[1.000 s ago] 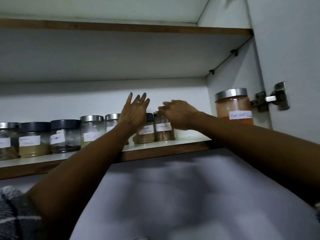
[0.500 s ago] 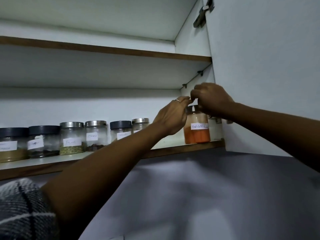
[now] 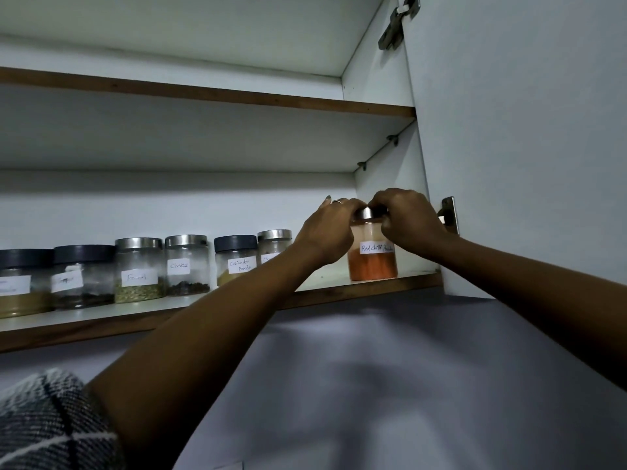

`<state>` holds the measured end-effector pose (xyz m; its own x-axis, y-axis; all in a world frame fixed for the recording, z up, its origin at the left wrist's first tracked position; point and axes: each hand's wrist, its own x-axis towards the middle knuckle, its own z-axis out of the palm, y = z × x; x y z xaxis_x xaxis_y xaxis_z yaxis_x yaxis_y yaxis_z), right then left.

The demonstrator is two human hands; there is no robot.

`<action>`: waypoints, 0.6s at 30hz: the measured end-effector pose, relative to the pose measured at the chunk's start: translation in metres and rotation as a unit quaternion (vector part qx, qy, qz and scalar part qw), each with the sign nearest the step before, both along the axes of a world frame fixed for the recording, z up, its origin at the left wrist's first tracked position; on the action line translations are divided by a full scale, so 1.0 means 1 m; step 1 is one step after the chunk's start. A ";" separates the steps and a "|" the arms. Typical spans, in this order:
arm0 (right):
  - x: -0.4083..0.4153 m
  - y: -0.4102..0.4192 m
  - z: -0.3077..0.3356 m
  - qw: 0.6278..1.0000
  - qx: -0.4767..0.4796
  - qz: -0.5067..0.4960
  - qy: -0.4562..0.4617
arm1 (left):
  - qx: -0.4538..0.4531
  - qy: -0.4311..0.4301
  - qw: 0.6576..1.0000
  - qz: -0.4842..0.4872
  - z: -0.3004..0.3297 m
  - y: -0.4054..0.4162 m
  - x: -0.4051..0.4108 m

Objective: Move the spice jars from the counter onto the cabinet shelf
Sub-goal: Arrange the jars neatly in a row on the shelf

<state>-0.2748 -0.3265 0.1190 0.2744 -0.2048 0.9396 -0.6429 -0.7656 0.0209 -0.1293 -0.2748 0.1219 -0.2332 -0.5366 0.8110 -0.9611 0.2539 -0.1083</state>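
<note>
On shelf (image 3: 339, 283), chilli jar (image 3: 373, 262) between left hand (image 3: 327, 234), right hand (image 3: 409, 220)

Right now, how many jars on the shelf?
7. Six in a row left of the arms; the red chilli jar under both hands. Arms may hide more.

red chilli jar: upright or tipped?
Upright: the red chilli jar stands flat on the shelf, steel lid on top, both hands gripping it.

Both arms raised, left hand (image 3: 325, 234) and right hand (image 3: 409, 220) cupped, fingers curled
</note>
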 end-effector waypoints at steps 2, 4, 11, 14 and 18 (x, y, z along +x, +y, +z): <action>0.008 -0.004 0.000 1.000 0.009 0.002 0.009 | 0.009 0.002 1.000 0.011 0.001 -0.004 0.008; 0.016 -0.008 -0.001 1.000 0.021 0.002 0.016 | 0.021 0.004 1.000 0.020 0.002 -0.009 0.016; 0.047 -0.028 0.000 0.996 0.068 -0.011 0.050 | 0.036 -0.018 0.998 0.057 0.007 -0.026 0.039; 0.060 -0.037 0.001 0.994 0.074 -0.027 0.075 | 0.044 -0.012 0.996 0.070 0.008 -0.036 0.049; 0.073 -0.047 0.003 0.990 0.082 -0.049 0.103 | 0.061 -0.015 0.993 0.100 0.010 -0.048 0.057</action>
